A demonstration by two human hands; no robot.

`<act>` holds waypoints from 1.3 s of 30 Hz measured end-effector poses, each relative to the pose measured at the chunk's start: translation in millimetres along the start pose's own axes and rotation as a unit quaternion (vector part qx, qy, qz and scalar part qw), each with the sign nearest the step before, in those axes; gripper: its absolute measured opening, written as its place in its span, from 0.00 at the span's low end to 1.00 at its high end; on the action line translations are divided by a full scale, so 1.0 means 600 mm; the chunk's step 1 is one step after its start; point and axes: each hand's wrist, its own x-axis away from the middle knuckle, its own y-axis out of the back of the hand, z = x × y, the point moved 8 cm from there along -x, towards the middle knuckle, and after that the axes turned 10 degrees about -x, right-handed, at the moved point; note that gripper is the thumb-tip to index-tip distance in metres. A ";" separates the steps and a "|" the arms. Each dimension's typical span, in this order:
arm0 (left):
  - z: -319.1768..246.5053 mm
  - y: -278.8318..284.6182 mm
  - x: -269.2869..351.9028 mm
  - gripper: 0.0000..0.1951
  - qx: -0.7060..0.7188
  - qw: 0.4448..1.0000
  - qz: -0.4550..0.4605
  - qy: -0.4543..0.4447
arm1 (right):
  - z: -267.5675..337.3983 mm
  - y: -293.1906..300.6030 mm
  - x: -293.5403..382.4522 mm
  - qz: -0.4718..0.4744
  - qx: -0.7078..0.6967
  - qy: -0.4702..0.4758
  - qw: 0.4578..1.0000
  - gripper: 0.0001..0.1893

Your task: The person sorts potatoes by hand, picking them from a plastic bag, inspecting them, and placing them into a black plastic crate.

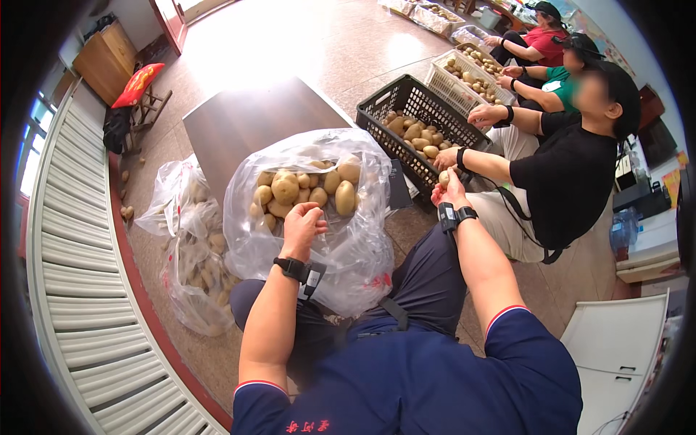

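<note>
My right hand [452,191] holds a small potato [444,178] beside the near corner of a black plastic crate [387,142]. In that crate lies a layer of loose potatoes [416,133]. My left hand [304,225] hovers above the near side of an open clear plastic bag [348,261] in front of me. Its fingers are loosely curled, and no object shows in them, though the palm side is partly hidden. Inside the bag are several potatoes of mixed sizes, among them a large round potato [285,187] and a long oval potato [345,198].
A second clear bag of potatoes [201,272] slumps on the floor at left, near a white radiator [98,304]. Behind the open bag is a brown board [255,119]. Close on my right, a co-worker [565,174] reaches into the black crate; white crates [457,92] stand beyond.
</note>
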 end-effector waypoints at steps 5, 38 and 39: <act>-0.005 -0.015 -0.001 0.13 0.006 1.000 0.019 -0.004 | 0.036 0.034 -0.020 -0.019 -0.018 0.025 0.999 0.27; -0.039 -0.177 -0.058 0.19 -0.680 0.678 0.055 -0.273 | -0.001 -0.049 0.070 0.138 0.215 0.107 0.961 0.13; -0.024 -0.170 -0.066 0.18 -0.711 0.651 0.053 -0.260 | -0.019 -0.056 0.074 0.138 0.213 0.101 0.962 0.12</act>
